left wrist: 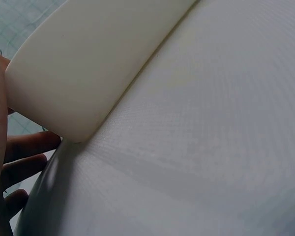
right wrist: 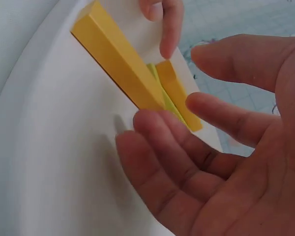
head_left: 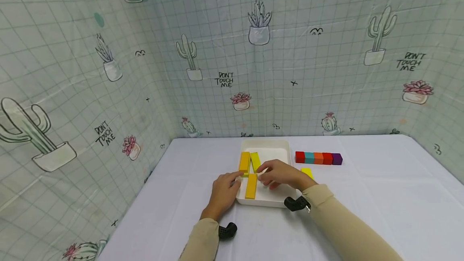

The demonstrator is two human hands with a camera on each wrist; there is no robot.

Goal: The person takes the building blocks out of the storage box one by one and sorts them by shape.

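Observation:
A shallow white tray (head_left: 268, 203) holds several oblong blocks. An amber block (head_left: 251, 186) lies near its front left, another amber block (head_left: 244, 160) sits farther back, and a lime-yellow block (head_left: 255, 162) lies slanted beside that one. My left hand (head_left: 223, 192) is at the tray's left rim, fingers reaching over it toward the blocks. Over the tray, my right hand (head_left: 280, 173) has its fingers loosely bent and thumb apart. In the right wrist view its fingertips are right at the end of the front amber block (right wrist: 120, 59), with nothing gripped.
Right of the tray stands a row of small cubes: a red cube (head_left: 300, 157), teal, orange, red and a purple cube (head_left: 337, 159). A yellow block (head_left: 306, 171) shows partly behind my right wrist. White cloth (head_left: 377, 196) covers the table, and a cactus-print curtain (head_left: 290, 104) hangs behind.

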